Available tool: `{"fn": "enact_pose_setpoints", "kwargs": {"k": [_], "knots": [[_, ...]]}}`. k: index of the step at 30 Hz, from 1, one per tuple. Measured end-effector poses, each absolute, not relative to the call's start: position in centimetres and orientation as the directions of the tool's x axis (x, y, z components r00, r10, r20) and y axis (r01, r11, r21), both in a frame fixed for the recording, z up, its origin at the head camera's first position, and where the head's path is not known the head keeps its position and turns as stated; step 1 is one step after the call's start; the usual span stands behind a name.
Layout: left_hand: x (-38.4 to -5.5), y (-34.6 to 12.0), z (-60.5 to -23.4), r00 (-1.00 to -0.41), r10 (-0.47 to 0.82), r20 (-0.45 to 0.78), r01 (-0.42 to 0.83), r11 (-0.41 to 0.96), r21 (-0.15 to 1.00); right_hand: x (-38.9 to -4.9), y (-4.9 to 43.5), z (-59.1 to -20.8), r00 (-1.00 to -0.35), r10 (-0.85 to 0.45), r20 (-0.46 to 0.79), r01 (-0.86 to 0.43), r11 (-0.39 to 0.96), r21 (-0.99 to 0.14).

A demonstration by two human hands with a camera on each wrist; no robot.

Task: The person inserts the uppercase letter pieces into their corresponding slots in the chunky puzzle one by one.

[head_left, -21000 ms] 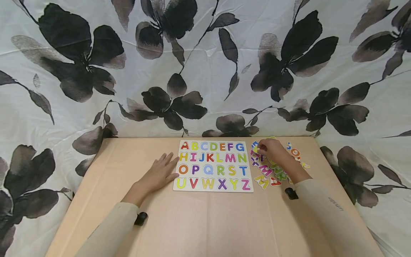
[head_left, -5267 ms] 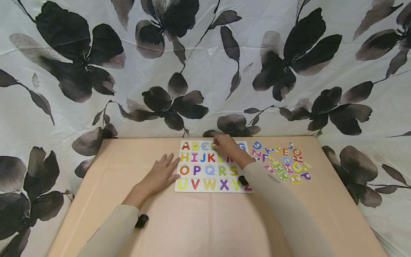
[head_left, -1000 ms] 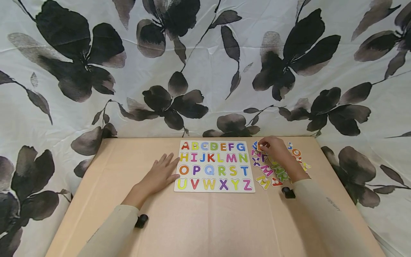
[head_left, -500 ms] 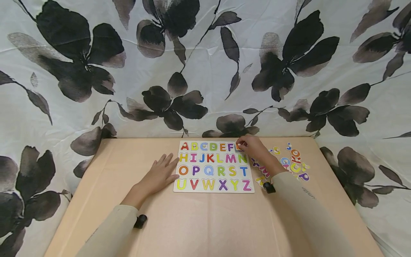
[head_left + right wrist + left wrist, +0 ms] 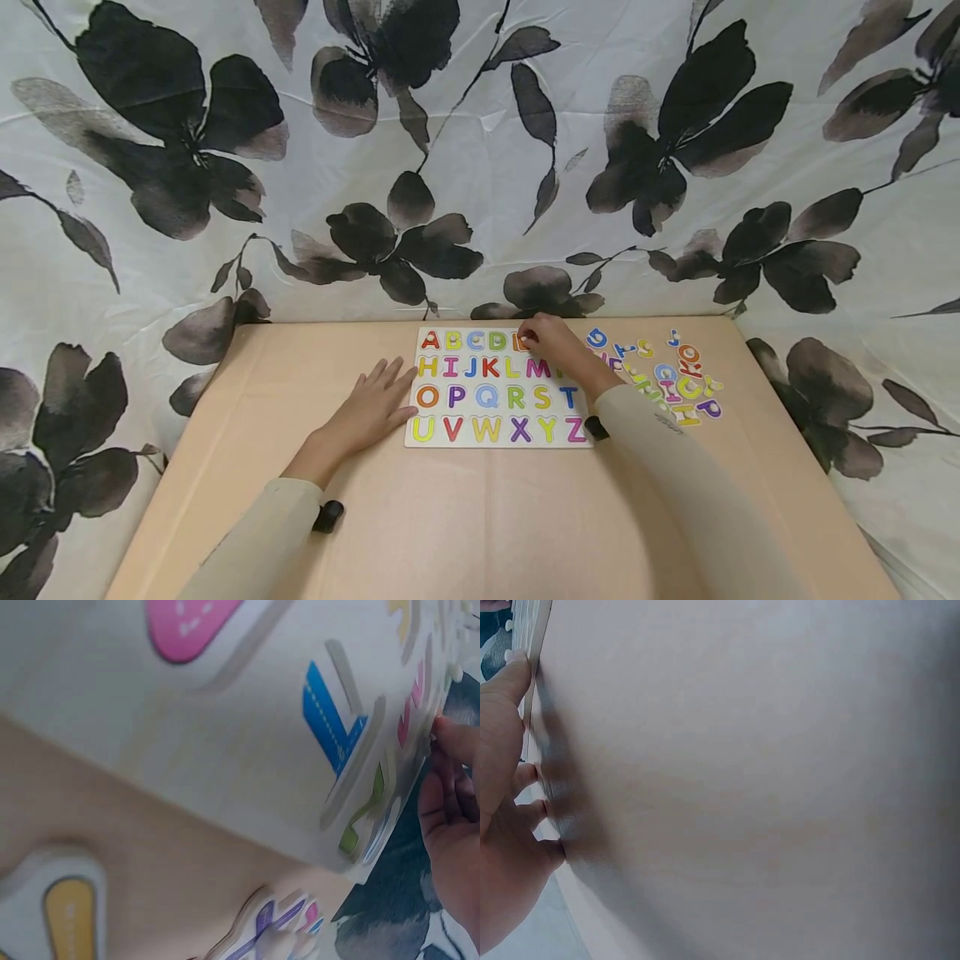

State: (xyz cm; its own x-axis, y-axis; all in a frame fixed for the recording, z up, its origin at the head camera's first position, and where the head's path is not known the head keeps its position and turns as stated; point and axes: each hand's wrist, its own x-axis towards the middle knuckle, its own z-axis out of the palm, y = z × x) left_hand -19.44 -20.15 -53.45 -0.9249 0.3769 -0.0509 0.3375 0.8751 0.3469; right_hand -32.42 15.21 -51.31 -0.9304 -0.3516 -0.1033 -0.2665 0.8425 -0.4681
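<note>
A white alphabet board (image 5: 498, 442) with colored letters A to Z lies near the table's far edge. My left hand (image 5: 367, 408) lies flat with fingers spread, its thumb and fingertips touching the board's left edge. In the left wrist view, the thumb of that hand (image 5: 502, 772) meets the board's side. At the top row, beside D, my right hand (image 5: 551, 342) pinches an orange letter piece (image 5: 518, 342), apparently an E, over the E spot. The hand covers F and G. In the right wrist view, the right hand (image 5: 457, 802) has thumb and fingertips together at the board's far edge.
Loose letter pieces (image 5: 690, 387) lie scattered on the table (image 5: 487, 517) right of the board, partly hidden by the right forearm. A floral cloth (image 5: 480, 167) hangs behind the table. A dark wrist camera (image 5: 327, 517) sits on the left wrist.
My right hand has moved left, from the loose pieces across the G spot to the E spot, carrying the orange letter piece. The left hand has stayed at the board's left edge.
</note>
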Motion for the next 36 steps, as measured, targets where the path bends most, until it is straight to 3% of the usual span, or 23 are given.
{"fn": "enact_pose_setpoints", "kwargs": {"k": [11,36], "knots": [[-19.4,-20.2,-53.1,-0.92,0.388,-0.052,0.348,0.873,0.341,-32.7,13.9,-52.0,-0.924,-0.376,-0.073,-0.315,0.853,-0.416],[-18.7,-20.5,-52.9,-0.915,0.399,-0.058,0.356,0.867,0.348,-30.0,14.7,-51.0,-0.955,-0.281,-0.099,-0.196,0.843,-0.5]]}}
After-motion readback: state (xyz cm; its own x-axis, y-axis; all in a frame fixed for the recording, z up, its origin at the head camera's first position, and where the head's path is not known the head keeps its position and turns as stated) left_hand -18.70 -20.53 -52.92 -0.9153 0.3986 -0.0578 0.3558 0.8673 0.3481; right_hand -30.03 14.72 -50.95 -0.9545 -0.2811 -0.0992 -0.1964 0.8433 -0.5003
